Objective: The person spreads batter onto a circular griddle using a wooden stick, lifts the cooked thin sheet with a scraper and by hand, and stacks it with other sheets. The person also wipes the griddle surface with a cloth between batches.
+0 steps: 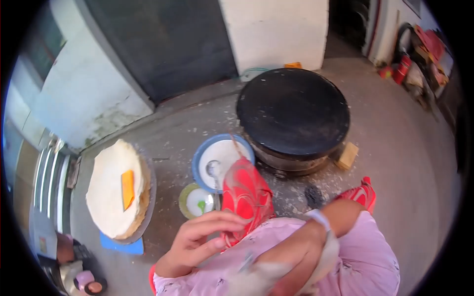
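Note:
My left hand (197,242) hovers over my lap beside a red patterned shoe (247,190). Its thumb and fingers are apart, and I see nothing between them. My right hand (276,281) is low over the pink clothing (365,246), smeared by motion. A whitish, cloth-like blur (256,278) is at it; whether the fingers hold this is unclear. Ahead of my left hand are a green bowl (183,200) with pale liquid and a green object inside, and a blue basin (196,160) of white batter with a metal ladle (214,170) in it.
A black round griddle (294,111) stands ahead, a yellow block (348,156) by its base. To the left, an orange scraper (128,190) lies on a tall stack of pale round flatbreads (108,185). Assorted items (419,64) crowd the far right wall.

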`<state>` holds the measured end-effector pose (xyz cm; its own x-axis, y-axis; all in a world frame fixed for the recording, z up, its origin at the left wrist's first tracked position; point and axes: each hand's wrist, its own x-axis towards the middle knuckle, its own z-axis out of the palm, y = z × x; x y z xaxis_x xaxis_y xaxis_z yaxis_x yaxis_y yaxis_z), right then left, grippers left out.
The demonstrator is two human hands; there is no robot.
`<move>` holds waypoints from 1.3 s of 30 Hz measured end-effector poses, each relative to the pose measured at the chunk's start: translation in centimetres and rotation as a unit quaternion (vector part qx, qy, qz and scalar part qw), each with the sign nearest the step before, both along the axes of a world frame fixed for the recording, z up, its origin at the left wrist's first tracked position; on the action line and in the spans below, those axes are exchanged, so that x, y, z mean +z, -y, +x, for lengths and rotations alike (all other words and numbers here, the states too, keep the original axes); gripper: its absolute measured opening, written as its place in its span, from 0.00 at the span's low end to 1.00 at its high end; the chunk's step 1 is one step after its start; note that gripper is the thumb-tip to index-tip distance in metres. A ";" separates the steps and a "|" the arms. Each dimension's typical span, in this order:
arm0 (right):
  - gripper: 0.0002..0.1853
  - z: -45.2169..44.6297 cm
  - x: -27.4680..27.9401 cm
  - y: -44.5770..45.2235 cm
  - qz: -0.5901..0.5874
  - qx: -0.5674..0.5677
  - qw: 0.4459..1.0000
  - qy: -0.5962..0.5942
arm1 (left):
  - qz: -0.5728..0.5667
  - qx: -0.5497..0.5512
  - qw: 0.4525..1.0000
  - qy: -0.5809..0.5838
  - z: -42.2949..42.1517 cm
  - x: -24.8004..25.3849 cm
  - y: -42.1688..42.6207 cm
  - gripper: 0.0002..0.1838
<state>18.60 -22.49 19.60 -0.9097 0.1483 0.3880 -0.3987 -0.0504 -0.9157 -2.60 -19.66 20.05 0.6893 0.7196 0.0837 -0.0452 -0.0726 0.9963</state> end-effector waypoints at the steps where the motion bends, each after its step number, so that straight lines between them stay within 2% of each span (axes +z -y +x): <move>1: 0.18 0.8 0.2 0.1 -0.157 0.061 0.986 0.016 | -0.026 -0.038 0.999 -0.019 -0.5 -0.4 -0.2 0.23; 2: 0.25 1.0 0.5 -0.3 -0.307 0.118 0.944 0.042 | -0.017 -0.019 0.999 -0.019 -0.8 -1.1 -0.3 0.23; 3: 0.25 0.8 0.6 -0.8 -0.302 0.129 0.943 0.048 | -0.103 -0.051 0.993 0.024 -0.8 -2.1 -0.4 0.26; 4: 0.27 0.7 0.6 -1.0 -0.289 -0.004 0.957 0.018 | -0.192 -0.087 0.975 0.071 -0.9 -3.4 -0.7 0.30; 5: 0.30 0.7 0.5 -1.1 -0.272 -0.140 0.952 -0.011 | -0.265 -0.129 0.951 0.094 -1.2 -5.0 -1.3 0.39; 6: 0.25 0.2 0.0 -2.0 -0.137 -0.188 0.972 -0.021 | -0.343 -0.111 0.920 0.150 -0.9 -5.3 -0.9 0.45; 7: 0.22 -0.1 -0.3 -3.2 0.079 -0.245 0.964 0.063 | -0.383 -0.103 0.895 0.204 -1.2 -6.6 -0.9 0.46; 8: 0.20 -0.5 -0.5 -4.2 0.294 -0.283 0.902 0.138 | -0.417 -0.092 0.867 0.258 -1.7 -7.9 -1.1 0.48; 9: 0.20 -1.2 -1.0 -4.4 0.296 -0.271 0.905 0.138 | -0.415 -0.083 0.866 0.267 -1.8 -8.0 -1.1 0.48; 11: 0.19 -2.8 -2.1 -4.2 0.436 -0.326 0.796 0.265 | -0.436 -0.024 0.822 0.366 -1.9 -8.1 -1.2 0.41; 12: 0.19 -3.1 -2.8 -4.6 0.437 -0.302 0.806 0.261 | -0.434 -0.003 0.817 0.380 -2.2 -8.7 -1.3 0.41; 13: 0.21 -3.2 -3.7 -4.9 0.465 -0.272 0.797 0.273 | -0.374 0.087 0.887 0.257 -2.7 -9.6 -1.3 0.36; 14: 0.22 -3.5 -4.5 -5.2 0.493 -0.238 0.789 0.277 | -0.314 0.182 0.924 0.120 -3.5 -10.4 -1.0 0.31; 15: 0.22 -3.9 -4.8 -5.3 0.490 -0.202 0.808 0.258 | -0.349 0.240 0.894 0.150 -4.0 -10.7 -0.7 0.26; 16: 0.22 -4.0 -4.7 -5.2 0.456 -0.224 0.826 0.242 | -0.378 0.294 0.859 0.181 -4.9 -11.0 -0.6 0.22; 18: 0.22 -3.5 -4.5 -5.5 0.382 -0.276 0.853 0.222 | -0.400 0.396 0.785 0.260 -8.8 -14.1 -0.4 0.21; 19: 0.22 -3.2 -4.8 -5.8 0.379 -0.252 0.865 0.213 | -0.361 0.447 0.771 0.277 -10.7 -13.8 0.0 0.20; 20: 0.21 -2.7 -5.2 -6.2 0.332 -0.284 0.866 0.244 | -0.319 0.490 0.758 0.289 -12.7 -13.5 0.4 0.20; 22: 0.21 -1.6 -6.3 -6.7 0.283 -0.309 0.865 0.276 | -0.254 0.583 0.694 0.338 -17.3 -14.3 1.0 0.19; 24: 0.20 -0.5 -7.3 -7.1 0.182 -0.370 0.851 0.325 | -0.153 0.662 0.641 0.356 -21.6 -15.1 1.6 0.17; 26: 0.20 -0.1 -7.5 -7.5 0.153 -0.382 0.858 0.308 | -0.063 0.725 0.604 0.325 -25.2 -15.1 2.1 0.16; 27: 0.19 0.1 -7.6 -7.6 0.127 -0.397 0.863 0.287 | -0.064 0.726 0.603 0.325 -27.3 -15.9 2.2 0.16; 29: 0.17 0.5 -8.1 -7.6 0.091 -0.414 0.861 0.282 | 0.058 0.800 0.523 0.288 -31.6 -18.8 2.6 0.17; 30: 0.16 0.6 -8.3 -7.6 0.056 -0.432 0.857 0.275 | 0.058 0.801 0.522 0.287 -33.1 -20.1 3.2 0.17; 32: 0.15 1.1 -9.2 -7.8 0.062 -0.440 0.852 0.276 | 0.067 0.858 0.506 0.057 -35.9 -23.1 4.1 0.22; 33: 0.14 1.3 -9.7 -8.0 0.067 -0.449 0.847 0.277 | 0.068 0.858 0.507 0.056 -38.6 -26.6 4.6 0.22; 34: 0.14 1.7 -10.2 -8.1 0.067 -0.451 0.846 0.277 | -0.055 0.843 0.510 -0.165 -41.9 -31.0 5.1 0.25; 35: 0.14 2.0 -10.7 -8.2 0.059 -0.461 0.837 0.289 | -0.175 0.774 0.479 -0.376 -43.4 -33.3 5.5 0.29; 36: 0.14 2.4 -11.2 -8.3 0.051 -0.469 0.828 0.303 | -0.177 0.772 0.479 -0.377 -41.8 -32.7 5.4 0.29; 38: 0.14 3.1 -11.9 -8.4 0.032 -0.468 0.824 0.318 | -0.073 0.795 0.270 -0.537 -36.7 -29.8 4.3 0.35; 39: 0.15 3.3 -12.3 -8.5 0.014 -0.467 0.820 0.332 | -0.074 0.794 0.271 -0.539 -35.8 -29.5 4.0 0.35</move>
<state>21.93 -14.03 7.32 -0.4166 0.8995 -0.1317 0.3352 0.0173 -0.9420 -38.41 -23.63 -9.50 -0.9331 0.1212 0.3385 0.2493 0.8964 0.3665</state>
